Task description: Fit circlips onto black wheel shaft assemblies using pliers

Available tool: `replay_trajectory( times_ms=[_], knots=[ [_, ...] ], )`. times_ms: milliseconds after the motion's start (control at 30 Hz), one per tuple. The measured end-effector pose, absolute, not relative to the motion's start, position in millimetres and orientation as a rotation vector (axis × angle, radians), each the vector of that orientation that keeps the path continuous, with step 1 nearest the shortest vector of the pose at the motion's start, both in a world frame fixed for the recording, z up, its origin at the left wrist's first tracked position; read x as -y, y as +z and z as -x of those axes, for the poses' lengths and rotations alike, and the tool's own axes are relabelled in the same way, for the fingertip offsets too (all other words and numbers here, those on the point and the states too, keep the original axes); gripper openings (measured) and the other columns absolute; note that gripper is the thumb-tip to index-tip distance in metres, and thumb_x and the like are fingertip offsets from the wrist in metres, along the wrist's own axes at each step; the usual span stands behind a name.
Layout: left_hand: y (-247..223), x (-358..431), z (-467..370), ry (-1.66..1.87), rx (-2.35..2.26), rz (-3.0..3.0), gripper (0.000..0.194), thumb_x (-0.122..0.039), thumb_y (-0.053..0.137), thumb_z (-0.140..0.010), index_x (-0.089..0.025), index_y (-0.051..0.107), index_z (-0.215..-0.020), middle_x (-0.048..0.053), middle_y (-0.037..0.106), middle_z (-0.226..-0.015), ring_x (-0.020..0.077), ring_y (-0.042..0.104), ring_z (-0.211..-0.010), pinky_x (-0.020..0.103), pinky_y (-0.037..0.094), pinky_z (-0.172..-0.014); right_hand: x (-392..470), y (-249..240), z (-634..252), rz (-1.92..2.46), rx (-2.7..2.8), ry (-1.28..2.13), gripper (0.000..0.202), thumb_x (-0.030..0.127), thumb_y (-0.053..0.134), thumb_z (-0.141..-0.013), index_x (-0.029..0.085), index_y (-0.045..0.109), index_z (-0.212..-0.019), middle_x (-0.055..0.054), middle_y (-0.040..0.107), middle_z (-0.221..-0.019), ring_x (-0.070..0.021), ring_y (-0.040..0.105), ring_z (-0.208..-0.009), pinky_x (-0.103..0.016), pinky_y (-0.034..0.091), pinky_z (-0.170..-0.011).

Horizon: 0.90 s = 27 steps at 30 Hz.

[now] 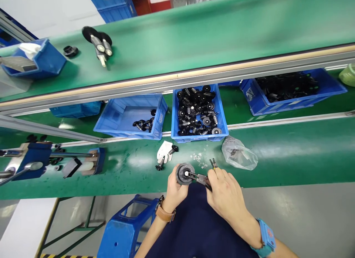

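Note:
My left hand (pixel 176 192) is closed around a round black part (pixel 181 175) with a pale shaft end at its centre, held over the bench's front edge. In my right hand (pixel 226 189) is a pair of circlip pliers (pixel 201 179), their tips touching the middle of that part. Beyond my hands lie scattered small rings (pixel 198 157) on the green bench. A second pair of pliers (pixel 213 163) rests just past my right hand. To the left, two black shafted parts (pixel 174 149) lie on and beside a white glove (pixel 164 151).
A blue bin (pixel 199 138) full of black parts stands ahead, with a nearly bare blue bin (pixel 130 114) to its left. A clear plastic bag (pixel 240 156) sits at right. A hand press (pixel 30 163) occupies the left, and a raised green shelf (pixel 194 36) crosses above.

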<state>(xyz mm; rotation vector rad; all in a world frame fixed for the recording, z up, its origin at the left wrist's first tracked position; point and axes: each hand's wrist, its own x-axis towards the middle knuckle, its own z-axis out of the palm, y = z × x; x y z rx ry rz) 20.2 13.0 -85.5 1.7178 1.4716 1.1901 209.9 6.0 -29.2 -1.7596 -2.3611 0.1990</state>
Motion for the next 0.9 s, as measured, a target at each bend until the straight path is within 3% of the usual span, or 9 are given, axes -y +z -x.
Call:
replay_trajectory(
  times_ms=[233, 467, 700, 767, 900],
  knots=[
    [-89.0, -11.9, -20.4, 1.220, -1.538, -1.789, 0.031, -0.008, 0.053, -0.085, -0.018, 0.067, -0.111, 0.008, 0.078, -0.100, 0.0221, 0.076, -0.090, 0.033, 0.062, -0.080, 7.6, -31.7, -199.9, 1.856, 2.317, 0.195, 0.020, 0.013, 0.062, -0.081, 0.024, 0.045, -0.087, -0.002, 0.056, -0.080, -0.0233, 0.052, -0.073, -0.037, 0.034, -0.071],
    [-98.4, -4.6, -29.4, 1.330, -1.845, -1.689, 0.026, -0.011, 0.056, -0.082, -0.017, 0.071, -0.103, 0.007, 0.079, -0.095, 0.0215, 0.076, -0.085, 0.033, 0.062, -0.079, 22.7, -32.5, -176.0, 2.012, 2.223, 0.295, 0.023, 0.018, 0.066, -0.084, 0.024, 0.044, -0.091, -0.003, 0.057, -0.081, -0.0240, 0.056, -0.073, -0.038, 0.038, -0.071],
    [-115.1, -6.8, -26.0, 1.295, -1.738, -1.465, 0.025, -0.014, 0.062, -0.081, -0.017, 0.071, -0.104, 0.007, 0.079, -0.097, 0.0230, 0.076, -0.088, 0.034, 0.061, -0.081, 16.5, -34.0, -174.2, 2.005, 2.210, 0.368, 0.013, 0.021, 0.061, -0.090, 0.023, 0.048, -0.092, -0.006, 0.058, -0.085, -0.0259, 0.056, -0.077, -0.040, 0.040, -0.072],
    [-122.7, -8.7, -26.3, 1.299, -1.693, -1.333, 0.023, -0.019, 0.067, -0.083, -0.017, 0.070, -0.106, 0.008, 0.078, -0.099, 0.0240, 0.076, -0.092, 0.035, 0.061, -0.084, 6.3, -48.2, -181.7, 1.993, 2.194, 0.488, 0.006, 0.028, 0.054, -0.098, 0.022, 0.051, -0.098, -0.008, 0.061, -0.095, -0.0267, 0.059, -0.088, -0.039, 0.041, -0.078],
    [-133.1, -10.9, -22.6, 1.330, -1.666, -1.065, 0.032, -0.031, 0.076, -0.083, -0.016, 0.069, -0.110, 0.011, 0.078, -0.106, 0.0267, 0.075, -0.101, 0.041, 0.059, -0.095, -22.8, -113.6, -221.5, 2.376, 2.016, 0.742, 0.027, 0.040, 0.040, -0.107, 0.018, 0.056, -0.111, -0.012, 0.066, -0.110, -0.0264, 0.063, -0.105, -0.036, 0.044, -0.086]
  ],
)
